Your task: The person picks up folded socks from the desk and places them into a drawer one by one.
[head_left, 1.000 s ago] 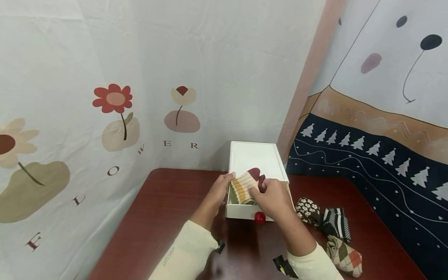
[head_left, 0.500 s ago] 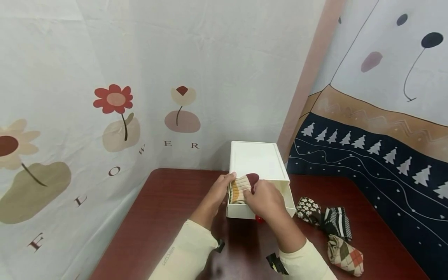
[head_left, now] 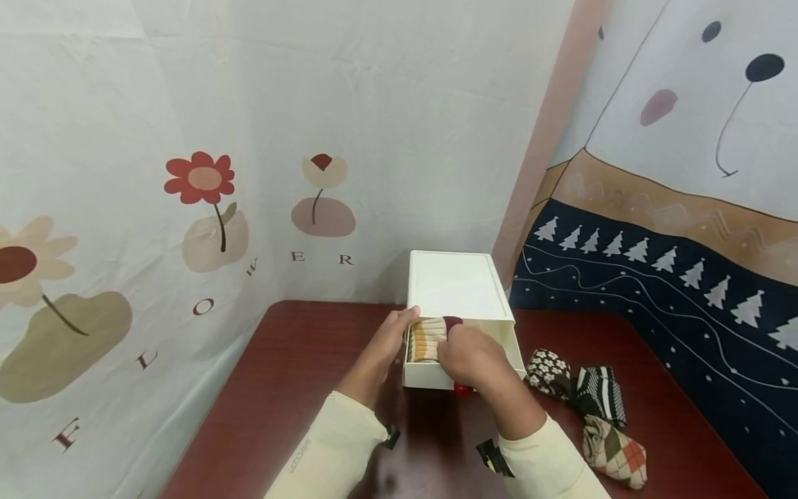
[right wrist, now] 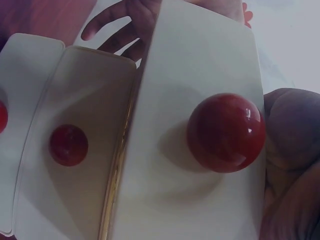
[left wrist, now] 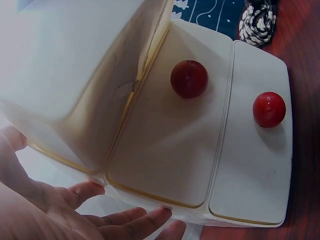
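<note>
A white cabinet (head_left: 458,284) stands at the table's back, its top drawer (head_left: 429,378) pulled out. Inside the drawer, against its left wall, lies a folded cream sock (head_left: 427,339) with yellow ribs and a maroon part. My right hand (head_left: 476,357) reaches over the drawer front with curled fingers and grips the sock's right edge; its fingertips are hidden. The left hand (head_left: 388,343) rests against the left side of the drawer, thumb at the upper edge. In the left wrist view, the fingers of that left hand (left wrist: 55,210) lie loosely extended along the cabinet's side.
Two lower drawers carry red round knobs (left wrist: 189,79); the top drawer's red knob (right wrist: 226,132) sticks out in front. Right of the cabinet lie a floral sock bundle (head_left: 548,373), a black-and-white striped one (head_left: 600,396) and an argyle one (head_left: 616,454) on the dark red table (head_left: 299,374).
The cream sock has gone down from above the drawer's rim into its left part. My right hand has moved slightly left and down with it. The left hand has stayed in place.
</note>
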`<action>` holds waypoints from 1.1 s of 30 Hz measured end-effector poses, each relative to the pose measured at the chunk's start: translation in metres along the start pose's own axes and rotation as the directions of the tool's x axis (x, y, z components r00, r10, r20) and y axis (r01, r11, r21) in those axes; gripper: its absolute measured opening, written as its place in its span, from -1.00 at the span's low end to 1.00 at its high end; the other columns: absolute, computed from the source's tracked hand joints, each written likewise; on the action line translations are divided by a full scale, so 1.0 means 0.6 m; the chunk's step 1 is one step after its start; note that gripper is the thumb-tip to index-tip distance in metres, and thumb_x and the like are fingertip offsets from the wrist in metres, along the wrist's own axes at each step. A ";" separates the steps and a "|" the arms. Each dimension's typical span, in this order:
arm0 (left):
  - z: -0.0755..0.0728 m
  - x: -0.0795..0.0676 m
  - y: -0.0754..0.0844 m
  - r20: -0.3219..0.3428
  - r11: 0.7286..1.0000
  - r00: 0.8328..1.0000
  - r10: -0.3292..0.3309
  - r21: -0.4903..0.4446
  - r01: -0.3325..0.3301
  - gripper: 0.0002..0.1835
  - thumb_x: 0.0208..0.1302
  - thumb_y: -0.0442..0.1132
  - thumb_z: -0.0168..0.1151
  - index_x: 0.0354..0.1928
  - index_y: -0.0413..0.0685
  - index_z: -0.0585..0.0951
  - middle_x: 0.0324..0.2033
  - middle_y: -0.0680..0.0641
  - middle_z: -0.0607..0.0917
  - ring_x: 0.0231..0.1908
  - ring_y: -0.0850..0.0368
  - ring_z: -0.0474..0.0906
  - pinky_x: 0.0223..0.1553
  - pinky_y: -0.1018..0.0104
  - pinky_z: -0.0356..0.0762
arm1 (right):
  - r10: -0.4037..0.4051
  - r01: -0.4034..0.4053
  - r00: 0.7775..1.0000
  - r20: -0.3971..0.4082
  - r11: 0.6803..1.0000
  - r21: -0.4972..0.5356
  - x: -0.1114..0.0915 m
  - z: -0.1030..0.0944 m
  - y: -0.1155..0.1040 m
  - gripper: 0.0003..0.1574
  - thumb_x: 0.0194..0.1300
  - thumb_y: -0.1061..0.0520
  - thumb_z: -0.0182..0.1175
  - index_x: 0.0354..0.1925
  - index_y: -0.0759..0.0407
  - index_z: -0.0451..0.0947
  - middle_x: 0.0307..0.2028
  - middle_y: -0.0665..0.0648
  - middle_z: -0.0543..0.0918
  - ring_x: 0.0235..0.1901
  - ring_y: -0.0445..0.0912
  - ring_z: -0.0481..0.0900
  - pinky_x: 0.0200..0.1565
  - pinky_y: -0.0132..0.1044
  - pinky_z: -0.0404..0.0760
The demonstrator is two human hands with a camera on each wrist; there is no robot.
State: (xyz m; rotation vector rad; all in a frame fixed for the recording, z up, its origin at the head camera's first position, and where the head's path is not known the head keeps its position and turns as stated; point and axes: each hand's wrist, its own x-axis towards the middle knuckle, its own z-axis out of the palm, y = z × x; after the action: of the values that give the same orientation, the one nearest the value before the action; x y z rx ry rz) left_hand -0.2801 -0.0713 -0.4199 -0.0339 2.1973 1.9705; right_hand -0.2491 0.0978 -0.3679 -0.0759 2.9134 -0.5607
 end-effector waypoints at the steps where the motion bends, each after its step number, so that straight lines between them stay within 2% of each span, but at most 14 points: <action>1: 0.001 0.000 0.001 -0.002 1.000 1.000 0.000 -0.001 0.000 -0.27 0.57 0.33 0.03 0.43 -0.12 0.43 0.20 -0.28 0.59 0.26 -0.23 0.49 0.11 -0.22 0.41 | -0.005 0.005 1.000 0.008 1.000 -0.016 0.002 0.000 0.001 -0.58 0.57 0.01 0.07 -0.14 0.33 0.70 -0.48 0.18 0.59 -0.54 0.03 0.55 -0.51 -0.17 0.51; 4: 0.004 0.001 0.001 -0.007 1.000 1.000 0.000 0.002 0.000 -0.26 0.57 0.32 0.03 0.44 -0.14 0.42 0.24 -0.29 0.57 0.32 -0.26 0.47 0.14 -0.29 0.42 | -0.014 0.015 0.999 0.030 0.999 -0.042 0.007 0.003 0.006 -0.57 0.58 0.03 0.04 -0.08 0.34 0.70 -0.46 0.17 0.59 -0.53 0.02 0.55 -0.51 -0.15 0.53; 9: 0.009 0.002 0.000 -0.002 1.000 1.000 -0.008 -0.002 0.008 -0.27 0.59 0.31 0.01 0.44 -0.15 0.42 0.25 -0.30 0.56 0.33 -0.27 0.46 0.20 -0.39 0.41 | -0.031 0.034 0.999 0.035 0.995 -0.092 -0.029 -0.025 -0.012 -0.57 0.64 0.03 0.06 -0.05 0.34 0.72 -0.43 0.16 0.61 -0.50 0.01 0.54 -0.44 -0.15 0.55; 11: 0.010 0.004 -0.001 -0.003 1.000 1.000 -0.010 -0.005 0.010 -0.27 0.59 0.31 0.02 0.44 -0.15 0.42 0.23 -0.29 0.56 0.31 -0.26 0.46 0.19 -0.38 0.41 | -0.035 0.037 0.999 0.015 0.993 -0.114 -0.033 -0.029 -0.009 -0.56 0.66 0.02 0.06 -0.14 0.30 0.73 -0.46 0.15 0.61 -0.53 0.00 0.54 -0.48 -0.17 0.53; 14: 0.012 0.005 -0.003 -0.004 1.000 1.000 -0.008 -0.007 0.008 -0.27 0.59 0.30 0.02 0.45 -0.16 0.41 0.22 -0.30 0.56 0.31 -0.28 0.46 0.23 -0.47 0.38 | -0.040 0.036 0.999 -0.030 0.992 -0.121 -0.044 -0.036 -0.005 -0.54 0.67 0.02 0.06 -0.21 0.28 0.75 -0.52 0.14 0.60 -0.59 -0.01 0.54 -0.55 -0.19 0.50; 16: 0.013 0.006 -0.003 -0.004 1.000 1.000 -0.007 -0.007 0.007 -0.26 0.59 0.30 0.02 0.47 -0.15 0.40 0.21 -0.31 0.57 0.30 -0.29 0.47 0.24 -0.47 0.36 | -0.021 0.015 0.997 -0.068 0.996 -0.088 -0.052 -0.041 -0.001 -0.59 0.64 0.04 0.09 -0.16 0.25 0.77 -0.53 0.13 0.59 -0.58 -0.02 0.55 -0.48 -0.17 0.52; 18: 0.013 0.007 -0.003 -0.002 1.000 1.000 -0.009 -0.009 0.009 -0.25 0.59 0.30 0.01 0.48 -0.15 0.39 0.23 -0.32 0.56 0.32 -0.31 0.45 0.31 -0.52 0.32 | -0.002 -0.003 0.994 -0.108 0.999 -0.046 -0.075 -0.056 -0.003 -0.63 0.62 0.09 0.10 -0.08 0.26 0.79 -0.50 0.13 0.62 -0.51 -0.01 0.57 -0.31 -0.10 0.55; 22: 0.013 0.007 -0.001 0.010 1.000 1.000 -0.008 -0.024 0.008 -0.25 0.60 0.30 0.01 0.50 -0.14 0.37 0.27 -0.33 0.54 0.35 -0.31 0.44 0.37 -0.51 0.27 | 0.013 -0.003 0.976 -0.216 0.999 0.048 -0.095 -0.071 0.020 -0.65 0.60 0.12 0.12 -0.01 0.25 0.80 -0.30 0.18 0.77 -0.32 0.03 0.61 -0.10 0.07 0.52; 26: 0.012 0.010 -0.001 0.020 0.999 1.000 0.004 -0.034 -0.004 -0.27 0.62 0.27 -0.01 0.49 -0.16 0.36 0.22 -0.31 0.55 0.29 -0.25 0.46 0.30 -0.38 0.33 | 0.003 0.030 0.949 -0.315 0.995 0.098 -0.112 -0.080 0.056 -0.65 0.60 0.13 0.16 0.06 0.32 0.78 -0.08 0.27 0.79 -0.17 0.09 0.67 0.00 0.19 0.62; 29: 0.011 0.011 -0.002 0.019 1.000 1.000 0.011 -0.028 -0.011 -0.28 0.63 0.26 -0.02 0.46 -0.19 0.38 0.22 -0.30 0.56 0.26 -0.21 0.47 0.26 -0.28 0.39 | 0.017 0.028 0.935 -0.353 0.992 0.120 -0.124 -0.086 0.084 -0.62 0.59 0.12 0.18 0.11 0.36 0.76 0.01 0.32 0.76 -0.11 0.12 0.68 0.05 0.24 0.67; 33: 0.006 0.013 -0.002 0.018 0.999 1.000 0.017 -0.029 -0.017 -0.30 0.63 0.24 -0.03 0.46 -0.20 0.38 0.26 -0.31 0.52 0.29 -0.20 0.44 0.30 -0.23 0.39 | 0.048 0.006 0.925 -0.376 0.990 0.140 -0.135 -0.090 0.123 -0.63 0.58 0.08 0.21 0.07 0.34 0.76 0.02 0.35 0.75 -0.11 0.14 0.67 -0.01 0.22 0.71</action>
State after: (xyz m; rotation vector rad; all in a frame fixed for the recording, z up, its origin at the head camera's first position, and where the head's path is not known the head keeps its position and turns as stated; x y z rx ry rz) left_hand -0.2870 -0.0669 -0.4226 -0.0013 2.1654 2.0028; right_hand -0.1807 0.1924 -0.3328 0.0933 3.2279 -0.8594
